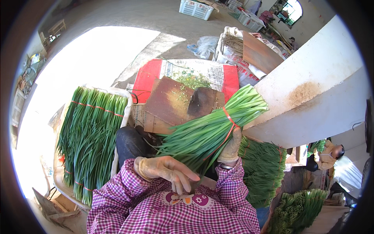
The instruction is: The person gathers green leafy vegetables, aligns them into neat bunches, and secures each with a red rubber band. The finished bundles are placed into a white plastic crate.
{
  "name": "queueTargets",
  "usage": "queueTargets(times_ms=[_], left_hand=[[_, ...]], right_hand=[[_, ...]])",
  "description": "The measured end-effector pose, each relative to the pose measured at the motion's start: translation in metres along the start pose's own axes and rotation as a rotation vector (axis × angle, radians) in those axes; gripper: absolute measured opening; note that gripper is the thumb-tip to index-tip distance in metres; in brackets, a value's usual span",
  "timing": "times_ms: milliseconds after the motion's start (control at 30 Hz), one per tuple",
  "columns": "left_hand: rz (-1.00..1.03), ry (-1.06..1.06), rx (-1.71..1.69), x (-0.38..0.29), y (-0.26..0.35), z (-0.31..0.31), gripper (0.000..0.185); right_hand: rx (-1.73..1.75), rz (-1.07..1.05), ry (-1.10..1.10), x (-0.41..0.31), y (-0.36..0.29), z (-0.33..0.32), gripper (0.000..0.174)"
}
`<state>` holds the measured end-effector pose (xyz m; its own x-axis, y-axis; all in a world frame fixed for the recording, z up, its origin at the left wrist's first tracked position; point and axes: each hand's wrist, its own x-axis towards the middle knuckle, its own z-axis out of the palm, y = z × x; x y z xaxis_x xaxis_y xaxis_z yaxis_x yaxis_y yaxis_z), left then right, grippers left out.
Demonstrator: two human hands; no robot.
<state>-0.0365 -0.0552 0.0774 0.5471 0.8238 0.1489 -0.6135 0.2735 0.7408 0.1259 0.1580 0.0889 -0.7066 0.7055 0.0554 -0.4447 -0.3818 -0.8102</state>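
A large bunch of green garlic chives (204,125) lies slantwise before me, its pale cut ends up at the right and its leaf tips at the lower left. Red tape (229,117) circles it near the cut ends, one tail trailing down along the leaves. My right hand (233,146), in a thin pale glove, grips the bunch from beneath at the tape; part of that hand is hidden by the stems. Below the leaves, my gloved left hand (169,172) is held over my chest with its fingers spread and bent, holding nothing that I can see.
Tied bunches fill a white crate (127,109) at left. Brown boards (169,101) and a red-and-white sack (147,74) with green scraps lie ahead. More bunches (261,172) are at right, beside a white pillar (309,79). A co-worker (327,155) sits farther right.
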Motion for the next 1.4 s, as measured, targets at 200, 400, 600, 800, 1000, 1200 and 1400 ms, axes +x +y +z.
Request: queueTargets(times_ms=[200,400,600,800,1000,1200,1400], left_hand=[[0.580,0.567,0.130,-0.004,0.038,-0.043,0.098],[0.376,0.493,0.017,0.038,0.018,-0.061,0.110],[0.583,0.574,-0.250,0.035,0.007,-0.062,0.090],[0.643,0.662,-0.429,0.011,-0.009,-0.080,0.075],[0.685,0.666,-0.434,0.008,-0.017,-0.086,0.073],[0.663,0.637,-0.450,0.007,-0.020,-0.085,0.072],[0.651,0.635,-0.422,0.007,-0.025,-0.090,0.078]], right_hand=[[0.305,0.295,-0.138,-0.017,0.026,0.001,0.084],[0.239,0.471,-0.175,-0.026,0.038,0.030,0.088],[-0.272,0.507,-0.208,-0.028,0.034,0.031,0.071],[-0.821,0.257,0.039,-0.016,0.002,0.026,0.022],[-0.968,-0.119,-0.044,-0.032,0.002,0.065,0.009],[-1.335,-0.291,-0.176,-0.039,0.012,0.086,0.029],[-1.324,0.016,-0.143,-0.037,0.016,0.083,0.032]])
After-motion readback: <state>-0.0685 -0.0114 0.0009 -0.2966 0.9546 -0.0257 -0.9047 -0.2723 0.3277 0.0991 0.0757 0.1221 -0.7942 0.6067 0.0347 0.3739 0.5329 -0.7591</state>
